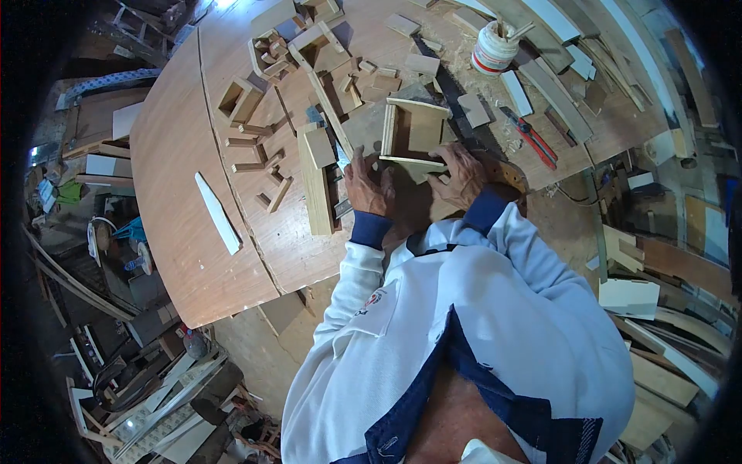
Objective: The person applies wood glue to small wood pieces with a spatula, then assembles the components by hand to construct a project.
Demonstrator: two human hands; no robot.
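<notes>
one white tapered strip [217,214] lies on its own on the left part of the wooden table [174,263]. to its right, a loose group of small wooden pieces [246,166] is spread over the surface, with a small open wooden box [240,101] just above them. further right, a pale wooden bar [315,197] stretches toward the near edge. the left hand [369,184] is palm down just beside this bar, fingers bent and slightly spread; whether they are clamped on anything cannot be told. the open-faced wooden frame [415,131], light along its edges and brown inside, sits between and just beyond the two hands. the right hand [461,179] is at its near right corner, fingers curved and fingertips at the edge; a firm grip cannot be confirmed from this view. beyond this hand, a white tub [495,49] with a red-marked label stands upright, sticks leaning in its mouth. right of it, nearer the wearer, a red and black hand tool [532,141] lies diagonally, well apart from both hands.
</notes>
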